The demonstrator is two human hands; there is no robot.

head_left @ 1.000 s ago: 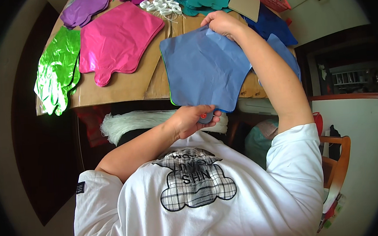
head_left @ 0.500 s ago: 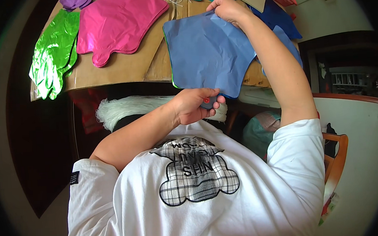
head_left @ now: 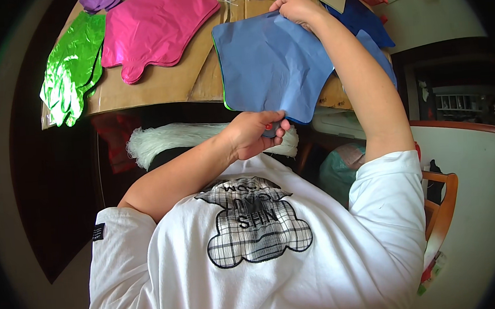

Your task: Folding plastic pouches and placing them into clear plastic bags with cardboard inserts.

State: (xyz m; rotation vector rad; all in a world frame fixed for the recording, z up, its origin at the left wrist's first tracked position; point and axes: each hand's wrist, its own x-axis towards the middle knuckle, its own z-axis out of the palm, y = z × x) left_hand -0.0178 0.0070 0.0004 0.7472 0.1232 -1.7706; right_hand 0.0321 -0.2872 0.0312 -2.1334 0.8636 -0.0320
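Blue foil sheet (head_left: pixel 270 64), star-like, creased: spread between both hands, its lower end past the front edge of the cardboard-topped table (head_left: pixel 151 92). Right hand (head_left: pixel 299 8): fingers closed on the upper edge. Left hand (head_left: pixel 261 134): closed round a small dark object (head_left: pixel 271 131) with a red spot, kind unclear; thumb at the sheet's lower edge, any pinch there hard to confirm. Risks, judged: uneven pulling could tear the thin foil; a loosened right hand could let it slip off the table. Adjacent: pink foil pieces (head_left: pixel 155 32); green foil pieces (head_left: pixel 72 66).
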